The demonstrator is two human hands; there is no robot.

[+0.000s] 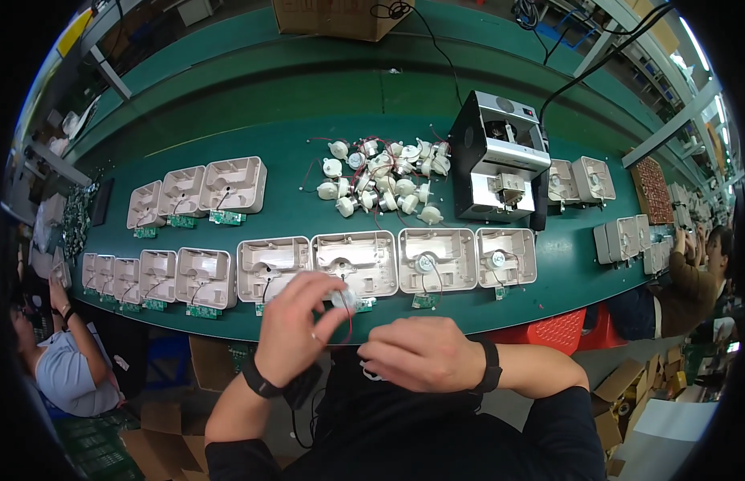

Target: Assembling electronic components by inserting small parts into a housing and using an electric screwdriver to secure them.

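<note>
My left hand (290, 330) pinches a small round whitish motor-like part (345, 299) between thumb and fingers, just in front of the near row of housings. From that part a thin red wire (349, 327) hangs down. Close by, my right hand (427, 353) is closed, its fingers curled inward; a bit of white shows beneath them, too hidden to name. Beyond my left hand stands an open white plastic housing (364, 248) with a green circuit board (364, 305) at its front edge. Two housings to the right each contain a round part, one in the nearer housing (456, 240).
A loose pile of white round parts with wires (380, 172) lies mid-table. Right of it stands a black and silver machine (500, 160). More housings (232, 180) line the left. People sit at both ends; a red stool (553, 331) is by the table edge.
</note>
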